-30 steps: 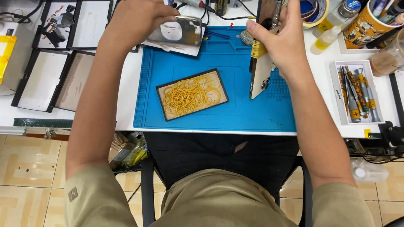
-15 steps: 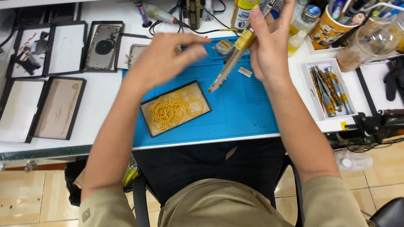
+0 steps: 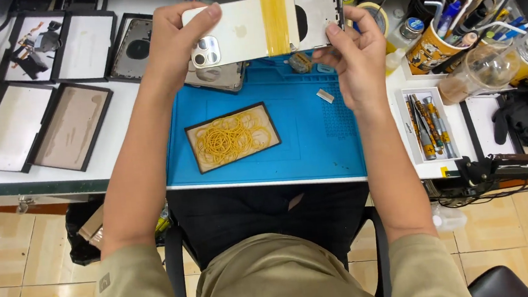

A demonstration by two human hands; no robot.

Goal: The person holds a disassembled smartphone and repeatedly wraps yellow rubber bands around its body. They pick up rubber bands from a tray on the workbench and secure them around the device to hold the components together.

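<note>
Both hands clamp a white phone back (image 3: pixel 247 29): left hand (image 3: pixel 175 38) at nine o'clock, right hand (image 3: pixel 355 58) at three. Banding appears underway; another yellow band (image 3: pixel 276 23) probably calls for the tray of bands (image 3: pixel 232 137).

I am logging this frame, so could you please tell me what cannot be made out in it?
- Phone, head view: its underside faces away from the camera.
- Frame: the phone covers its left part.
- Right hand: its palm is turned away.
- Cup of tools: too small and crowded to identify.

The phone back panel (image 3: pixel 238 30) looks glossy glass (banded with yellow rubber) over a matt blue silicone mat (image 3: pixel 314 138).
</note>
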